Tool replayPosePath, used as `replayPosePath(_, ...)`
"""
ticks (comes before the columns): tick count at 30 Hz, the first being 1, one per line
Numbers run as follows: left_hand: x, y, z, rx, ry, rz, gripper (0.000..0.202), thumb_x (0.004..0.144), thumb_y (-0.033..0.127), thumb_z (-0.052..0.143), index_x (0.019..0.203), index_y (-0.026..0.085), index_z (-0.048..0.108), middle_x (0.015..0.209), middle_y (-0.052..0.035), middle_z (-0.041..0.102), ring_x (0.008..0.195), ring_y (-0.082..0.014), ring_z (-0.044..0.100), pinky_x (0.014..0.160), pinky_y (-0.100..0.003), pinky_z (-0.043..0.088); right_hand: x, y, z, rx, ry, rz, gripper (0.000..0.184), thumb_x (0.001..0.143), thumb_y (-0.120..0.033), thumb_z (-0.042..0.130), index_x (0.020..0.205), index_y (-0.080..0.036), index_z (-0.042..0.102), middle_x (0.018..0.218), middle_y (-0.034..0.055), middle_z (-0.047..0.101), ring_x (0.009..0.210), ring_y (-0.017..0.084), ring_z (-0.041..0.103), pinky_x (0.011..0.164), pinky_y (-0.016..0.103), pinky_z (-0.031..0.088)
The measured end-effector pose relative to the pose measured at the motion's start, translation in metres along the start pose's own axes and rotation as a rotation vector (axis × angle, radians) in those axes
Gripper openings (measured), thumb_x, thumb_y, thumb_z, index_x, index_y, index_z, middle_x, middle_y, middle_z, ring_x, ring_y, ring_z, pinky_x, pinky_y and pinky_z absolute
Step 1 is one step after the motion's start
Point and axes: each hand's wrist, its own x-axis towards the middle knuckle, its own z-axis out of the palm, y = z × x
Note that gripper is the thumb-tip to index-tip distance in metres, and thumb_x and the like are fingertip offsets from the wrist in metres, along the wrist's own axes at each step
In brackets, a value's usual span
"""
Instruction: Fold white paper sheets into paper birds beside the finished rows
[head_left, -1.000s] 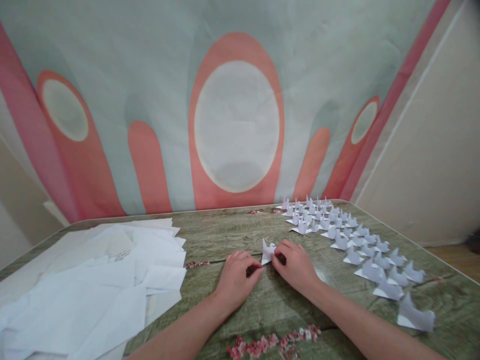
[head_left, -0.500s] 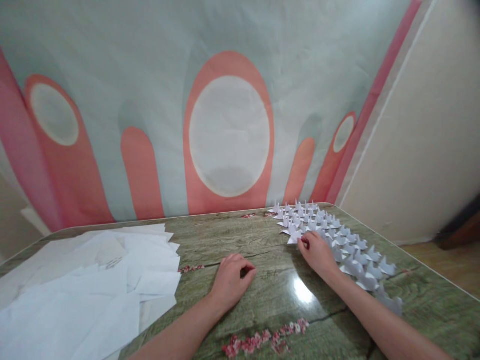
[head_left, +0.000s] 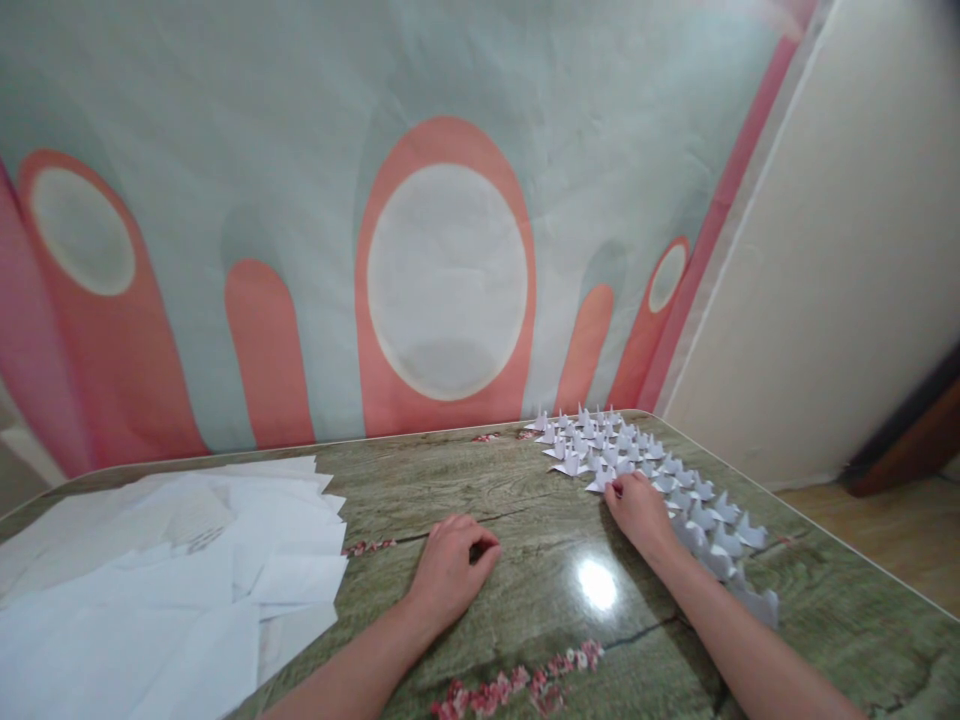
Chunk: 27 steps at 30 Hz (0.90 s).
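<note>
Several white folded paper cranes [head_left: 592, 436] stand in close rows along the right side of the table. My right hand [head_left: 637, 508] is at the near-left edge of these rows, thumb and fingertips pinched on a paper crane [head_left: 598, 482]; my fingers hide part of it. Some cranes behind my wrist and forearm are partly covered. My left hand [head_left: 454, 560] rests on the table in the middle, its fingers curled to meet the thumb in a loop. Nothing shows in it.
A spread heap of white paper sheets [head_left: 187, 590] covers the left part of the wood-patterned table [head_left: 517, 590], which has printed pink flowers. Behind the table's far edge hangs a backdrop [head_left: 330, 200] with orange arches. A plain wall [head_left: 817, 250] stands at right.
My right hand has shifted slightly right, from one crane at the row's edge to the one beside it. My left hand stays in place. The view has turned slightly.
</note>
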Motion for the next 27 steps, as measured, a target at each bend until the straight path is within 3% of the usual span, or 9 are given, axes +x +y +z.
replayPosePath(27,0.0,-0.001,0.0013,0.016,0.006,0.011,0.01,0.078,0.025,0.055,0.077,0.023,0.065,0.079,-0.0015,0.063,0.083,-0.0191,0.054,0.077,-0.031,0.037,0.0019,0.0015,0.002,-0.07,-0.031,0.003,0.023,0.082,-0.025,0.046,0.073,-0.012,0.064,0.078,0.0127,0.061,0.074,0.021,0.06,0.066,0.027,0.039)
